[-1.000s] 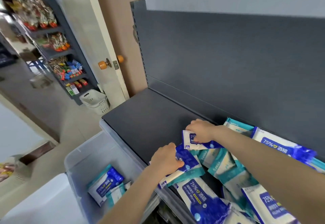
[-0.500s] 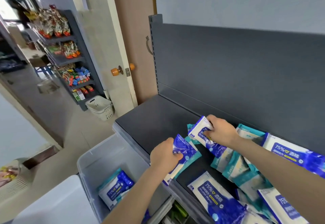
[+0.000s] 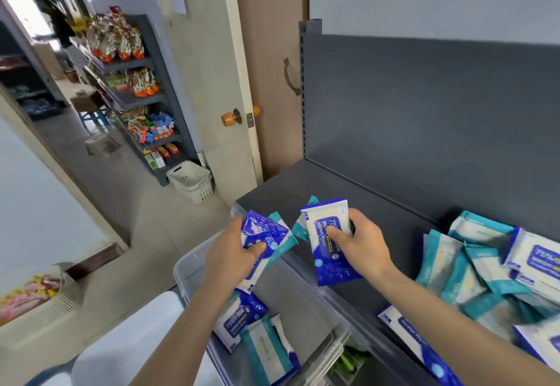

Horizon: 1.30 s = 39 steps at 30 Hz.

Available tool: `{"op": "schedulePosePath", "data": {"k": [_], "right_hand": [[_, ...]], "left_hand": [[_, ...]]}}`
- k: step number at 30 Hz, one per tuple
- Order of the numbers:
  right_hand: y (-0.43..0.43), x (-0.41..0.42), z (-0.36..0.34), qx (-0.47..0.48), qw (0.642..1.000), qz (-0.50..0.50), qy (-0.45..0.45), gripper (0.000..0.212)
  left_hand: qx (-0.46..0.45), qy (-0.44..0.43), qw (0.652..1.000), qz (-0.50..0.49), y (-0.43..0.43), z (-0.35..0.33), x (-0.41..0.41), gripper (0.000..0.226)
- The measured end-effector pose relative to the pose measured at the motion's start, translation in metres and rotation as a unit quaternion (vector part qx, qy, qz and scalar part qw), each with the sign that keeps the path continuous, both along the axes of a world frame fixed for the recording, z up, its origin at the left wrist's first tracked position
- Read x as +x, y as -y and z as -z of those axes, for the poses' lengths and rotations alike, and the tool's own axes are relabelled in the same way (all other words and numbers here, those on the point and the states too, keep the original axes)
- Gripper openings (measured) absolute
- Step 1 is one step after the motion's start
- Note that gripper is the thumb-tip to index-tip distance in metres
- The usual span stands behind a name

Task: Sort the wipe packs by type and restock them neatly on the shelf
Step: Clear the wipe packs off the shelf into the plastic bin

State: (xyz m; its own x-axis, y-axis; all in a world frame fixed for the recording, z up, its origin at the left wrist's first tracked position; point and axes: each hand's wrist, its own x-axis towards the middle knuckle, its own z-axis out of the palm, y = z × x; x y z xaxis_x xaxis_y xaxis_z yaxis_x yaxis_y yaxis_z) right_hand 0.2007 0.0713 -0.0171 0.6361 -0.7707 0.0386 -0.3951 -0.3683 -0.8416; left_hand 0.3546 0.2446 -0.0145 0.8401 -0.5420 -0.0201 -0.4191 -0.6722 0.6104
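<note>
left hand (image 3: 233, 260) gripping blue wipe pack (image 3: 263, 234), right hand (image 3: 362, 244) gripping another pack (image 3: 328, 246)

Your left hand (image 3: 233, 260) grips a blue wipe pack (image 3: 263, 234) over the clear bin (image 3: 185, 264). What looks like a teal pack (image 3: 285, 241) sits behind it, though blur makes that hard to confirm. Your right hand (image 3: 362, 249) holds a blue-and-white alcohol wipe pack (image 3: 328, 244) over the dark shelf (image 3: 333, 185), fingers (image 3: 356, 219) curled round it. A jumbled pile of teal and blue packs (image 3: 472, 270) lies on the shelf to the right, apart from both hands. Two more packs (image 3: 242, 319) lie in the bin.
</note>
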Motion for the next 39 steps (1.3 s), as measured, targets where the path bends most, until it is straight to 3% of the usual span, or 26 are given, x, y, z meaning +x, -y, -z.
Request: {"op": "schedulePosePath", "data": {"k": [4, 11, 19, 30, 36, 39], "right_hand": [[-0.04, 0.025, 0.012, 0.034, 0.999, -0.015, 0.003, 0.019], [-0.095, 0.05, 0.05, 0.062, 0.994, -0.051, -0.071, 0.02], [-0.125, 0.059, 0.108, 0.095, 0.975, -0.049, -0.194, 0.012], [-0.137, 0.065, 0.178, 0.207, 0.944, 0.004, -0.256, 0.014], [-0.137, 0.067, 0.192, 0.199, 0.937, -0.046, -0.285, 0.016], [-0.136, 0.062, 0.195, 0.13, 0.918, -0.123, -0.353, 0.04]], "left_hand": [[0.009, 0.001, 0.999, -0.048, -0.037, 0.016, 0.026, 0.048], [-0.024, -0.047, 0.995, -0.089, -0.081, 0.055, 0.053, 0.034], [0.012, -0.105, 0.992, -0.076, -0.079, 0.106, 0.065, 0.035], [0.082, -0.198, 0.977, -0.01, -0.048, 0.173, 0.069, 0.025], [0.107, -0.236, 0.966, -0.019, -0.044, 0.194, 0.07, 0.032], [0.128, -0.198, 0.972, -0.019, -0.049, 0.2, 0.069, 0.04]]}}
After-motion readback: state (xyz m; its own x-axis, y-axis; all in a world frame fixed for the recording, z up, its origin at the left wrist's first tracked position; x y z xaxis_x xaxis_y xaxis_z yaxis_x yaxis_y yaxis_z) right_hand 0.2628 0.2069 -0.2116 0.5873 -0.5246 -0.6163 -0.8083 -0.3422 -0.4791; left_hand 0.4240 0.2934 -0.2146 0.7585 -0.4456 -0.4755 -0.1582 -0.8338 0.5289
